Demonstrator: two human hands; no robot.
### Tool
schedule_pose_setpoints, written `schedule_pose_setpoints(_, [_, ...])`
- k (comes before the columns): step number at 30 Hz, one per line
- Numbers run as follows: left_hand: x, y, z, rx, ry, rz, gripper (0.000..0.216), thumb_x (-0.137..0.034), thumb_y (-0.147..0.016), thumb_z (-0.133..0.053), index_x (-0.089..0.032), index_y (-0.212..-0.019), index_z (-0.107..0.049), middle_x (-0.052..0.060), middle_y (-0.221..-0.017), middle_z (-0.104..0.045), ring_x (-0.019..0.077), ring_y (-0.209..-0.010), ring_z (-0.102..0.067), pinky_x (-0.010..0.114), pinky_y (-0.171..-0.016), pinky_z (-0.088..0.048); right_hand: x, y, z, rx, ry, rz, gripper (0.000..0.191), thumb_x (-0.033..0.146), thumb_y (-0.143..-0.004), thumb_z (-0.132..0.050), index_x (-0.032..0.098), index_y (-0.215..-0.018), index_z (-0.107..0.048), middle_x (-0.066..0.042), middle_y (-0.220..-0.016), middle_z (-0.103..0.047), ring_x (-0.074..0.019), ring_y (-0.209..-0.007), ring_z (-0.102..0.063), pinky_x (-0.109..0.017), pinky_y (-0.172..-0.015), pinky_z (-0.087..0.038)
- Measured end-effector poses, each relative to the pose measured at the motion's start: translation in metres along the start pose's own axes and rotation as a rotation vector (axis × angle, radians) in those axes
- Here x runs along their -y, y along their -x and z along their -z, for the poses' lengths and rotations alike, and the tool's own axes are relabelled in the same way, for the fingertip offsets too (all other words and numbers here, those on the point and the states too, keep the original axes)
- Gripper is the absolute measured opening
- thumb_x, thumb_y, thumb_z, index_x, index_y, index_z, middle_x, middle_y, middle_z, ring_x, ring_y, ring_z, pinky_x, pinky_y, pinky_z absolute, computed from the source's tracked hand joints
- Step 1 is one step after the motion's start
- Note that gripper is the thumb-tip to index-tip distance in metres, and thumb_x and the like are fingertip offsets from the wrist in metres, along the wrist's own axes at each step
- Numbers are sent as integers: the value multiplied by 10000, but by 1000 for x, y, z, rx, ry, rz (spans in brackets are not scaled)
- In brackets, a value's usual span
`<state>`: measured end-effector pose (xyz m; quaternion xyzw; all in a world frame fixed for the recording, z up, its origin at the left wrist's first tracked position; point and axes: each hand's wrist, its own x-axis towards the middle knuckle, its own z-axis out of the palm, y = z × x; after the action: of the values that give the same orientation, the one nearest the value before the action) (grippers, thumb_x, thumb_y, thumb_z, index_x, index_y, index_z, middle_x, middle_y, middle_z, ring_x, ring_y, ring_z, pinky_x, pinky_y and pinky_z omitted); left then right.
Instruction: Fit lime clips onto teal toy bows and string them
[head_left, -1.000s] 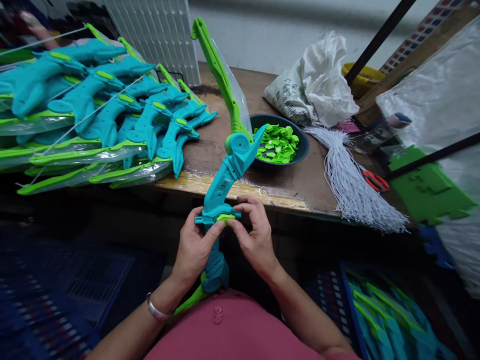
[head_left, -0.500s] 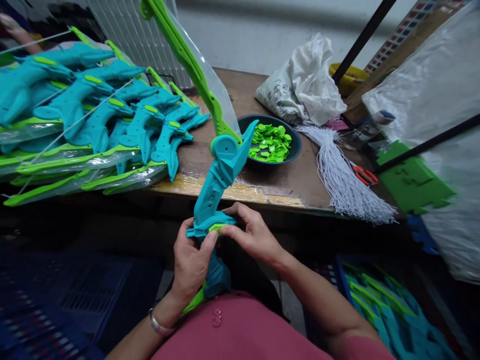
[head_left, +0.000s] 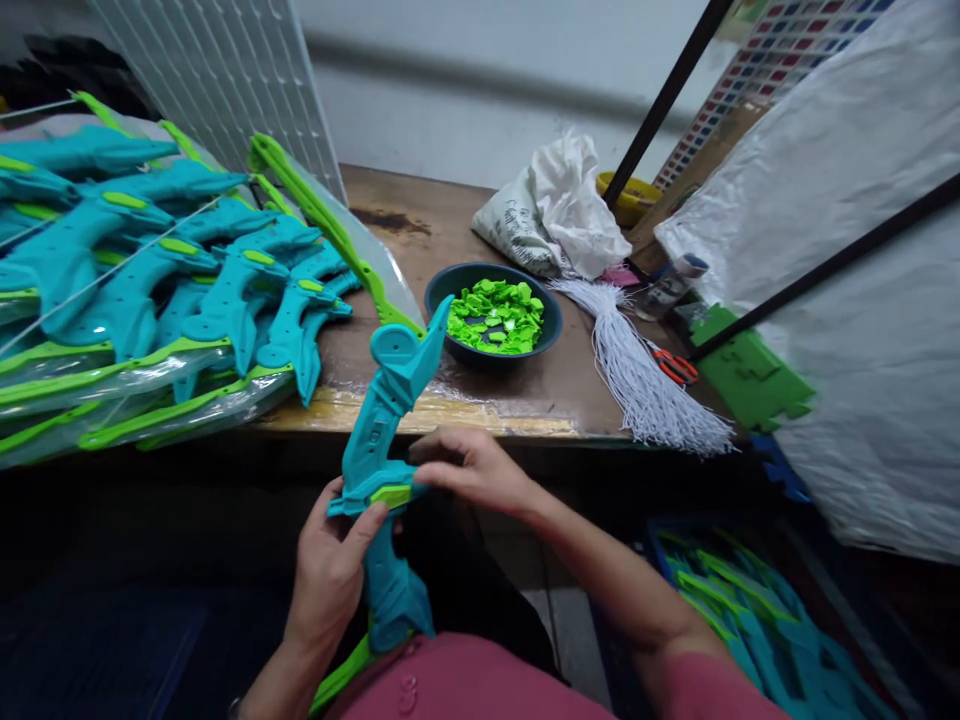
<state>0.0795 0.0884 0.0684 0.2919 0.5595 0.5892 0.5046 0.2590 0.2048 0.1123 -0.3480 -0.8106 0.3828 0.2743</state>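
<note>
A teal toy bow (head_left: 371,430) with bright green limbs stands tilted in front of me, its lower end near my body. My left hand (head_left: 326,560) is closed around its middle, the thumb beside a small green plastic insert (head_left: 391,496) seated in the handle. My right hand (head_left: 480,475) pinches the short teal projection to the right of that insert; some of its fingers are hidden behind the bow. Beyond the bow, a dark bowl (head_left: 553,335) on the table holds many loose green pieces (head_left: 510,300).
Finished-looking toy bows (head_left: 135,240) are piled at the table's left. White strings (head_left: 630,370), orange-handled scissors (head_left: 675,367) and a white sack (head_left: 555,205) lie at the right. A crate of bow parts (head_left: 750,600) sits low right. The table (head_left: 487,415) has a taped front edge.
The bow's upper limb has tilted lower and away from me. My right thumb has moved off the green insert to the projection beside it. The view has shifted right.
</note>
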Motion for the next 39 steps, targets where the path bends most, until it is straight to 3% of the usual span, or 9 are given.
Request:
schedule_pose_setpoints(5, [-1,-8,7,-1,96,101,326,-421,-797,-811,-211,-1019,-698,7,-842,-757,177,-702,-672,252,-646,-559,-49,-78,95,-188,419,-196,273,228,-1023,-476,154,-1164,-699,-98,-1173,-723,-212,-1098,-662,-374,-994,-507])
schedule_pose_setpoints(10, [-6,-21,6,-50,184,173,424,-406,-712,-879,-186,-1038,-721,56,-938,-772,224,-738,-715,304,-635,-612,-115,-145,145,18,737,-420,221,313,-958,-668,142,-1097,-683,-86,-1162,-689,-240,-1111,-649,-479,-1008,-517])
schedule_pose_setpoints(14, [-22,-38,5,-96,295,100,420,-380,-684,-900,-166,-997,-720,42,-850,-747,191,-668,-682,298,-601,-611,-143,-164,140,147,843,-478,282,350,-969,-656,157,-1175,-646,-93,-1243,-641,-240,-1128,-632,-466,-982,-538])
schedule_pose_setpoints(18, [-47,-60,6,-75,429,-16,409,-437,-691,-884,-140,-926,-728,64,-809,-729,210,-662,-678,266,-490,-560,-148,-166,139,125,825,-436,280,355,-967,-658,146,-1153,-649,-90,-1203,-652,-232,-1091,-643,-453,-959,-546])
schedule_pose_setpoints(24, [-93,-72,17,302,648,22,201,-256,-763,-799,-113,-885,-728,68,-749,-670,105,-492,-547,195,-428,-459,-112,-151,141,-120,623,-217,212,335,-905,-699,129,-950,-678,-58,-895,-705,-200,-841,-668,-362,-812,-549])
schedule_pose_setpoints(28, [-111,-67,15,498,684,103,279,-165,-789,-690,-99,-1059,-717,64,-735,-637,92,-445,-513,168,-372,-412,-66,-128,106,-234,426,-13,194,358,-903,-634,169,-898,-672,-27,-805,-709,-169,-708,-646,-284,-680,-515])
schedule_pose_setpoints(31, [-115,-65,6,527,652,118,289,-196,-834,-625,-81,-1090,-695,81,-737,-637,109,-441,-525,184,-366,-427,-45,-116,81,-337,362,92,168,343,-906,-602,188,-865,-651,-21,-811,-699,-160,-712,-629,-276,-679,-498])
schedule_pose_setpoints(35, [-123,-73,10,509,640,141,293,-183,-918,-452,-44,-1052,-672,100,-735,-613,108,-437,-527,171,-348,-414,-45,-105,70,-471,379,157,142,249,-904,-554,186,-792,-616,-45,-791,-668,-184,-732,-611,-309,-712,-485])
schedule_pose_setpoints(39, [-133,-82,40,449,641,143,400,-144,-964,-281,-24,-1080,-645,73,-713,-560,88,-411,-500,150,-334,-400,-52,-92,35,-349,414,290,105,213,-931,-554,189,-888,-647,-64,-861,-680,-194,-793,-635,-306,-753,-500])
